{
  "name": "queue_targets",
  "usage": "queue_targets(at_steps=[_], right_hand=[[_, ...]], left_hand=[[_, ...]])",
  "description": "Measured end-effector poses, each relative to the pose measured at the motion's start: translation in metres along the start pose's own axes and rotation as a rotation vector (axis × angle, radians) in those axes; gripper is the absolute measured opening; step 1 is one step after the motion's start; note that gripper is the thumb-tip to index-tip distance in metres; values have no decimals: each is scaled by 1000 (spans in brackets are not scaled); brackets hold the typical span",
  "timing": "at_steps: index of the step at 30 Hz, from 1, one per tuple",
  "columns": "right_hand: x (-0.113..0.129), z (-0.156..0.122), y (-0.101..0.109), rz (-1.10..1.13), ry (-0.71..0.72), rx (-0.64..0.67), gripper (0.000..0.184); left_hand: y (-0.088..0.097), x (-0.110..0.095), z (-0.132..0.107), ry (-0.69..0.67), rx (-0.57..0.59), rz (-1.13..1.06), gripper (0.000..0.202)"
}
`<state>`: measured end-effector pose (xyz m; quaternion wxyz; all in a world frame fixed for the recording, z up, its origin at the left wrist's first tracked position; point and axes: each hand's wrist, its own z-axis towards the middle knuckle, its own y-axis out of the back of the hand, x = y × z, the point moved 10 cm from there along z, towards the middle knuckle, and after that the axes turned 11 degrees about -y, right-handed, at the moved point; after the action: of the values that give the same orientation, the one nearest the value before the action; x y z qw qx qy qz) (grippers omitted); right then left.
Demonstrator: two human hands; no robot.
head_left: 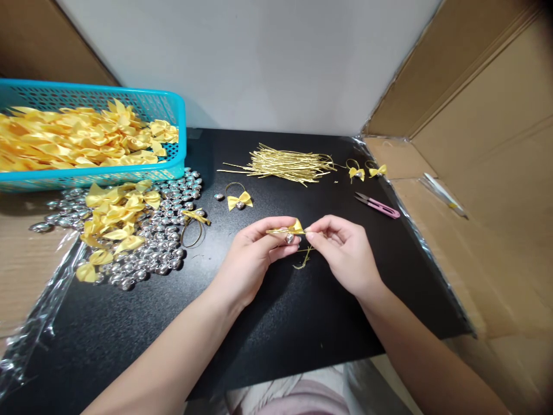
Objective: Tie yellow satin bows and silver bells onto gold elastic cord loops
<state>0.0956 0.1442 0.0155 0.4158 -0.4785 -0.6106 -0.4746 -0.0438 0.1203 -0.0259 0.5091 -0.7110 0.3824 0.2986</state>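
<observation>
Black table (298, 334), pale wall (280, 69) — a yellow bow (297, 226) sits between left hand (250, 253), gripping it, and right hand (345, 253), pinching gold tie (304, 232).

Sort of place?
Probably a small craft or hand-assembly station: a turquoise basket of yellow bows, a bundle of gold ties, and pink-handled snips around the black tabletop.

Tabletop (142, 323): black, clear film (56, 291) along left and right edges. On surface: silver beads (173, 253) massed left, single bead (219, 197) far centre; gold strips (287, 164) bundled far centre; four ringed yellow bows (246, 197), one left, one centre, two far right; pink-handled snips (381, 207) right. Turquoise basket (180, 132) far left, footing hidden.
</observation>
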Motion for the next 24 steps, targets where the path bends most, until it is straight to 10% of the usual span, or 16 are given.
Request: queue_targets(at_steps=[24], right_hand=[[5,-1,-1,-117,53,1,7]], left_hand=[[-1,-2,2,-38,20,21,9]])
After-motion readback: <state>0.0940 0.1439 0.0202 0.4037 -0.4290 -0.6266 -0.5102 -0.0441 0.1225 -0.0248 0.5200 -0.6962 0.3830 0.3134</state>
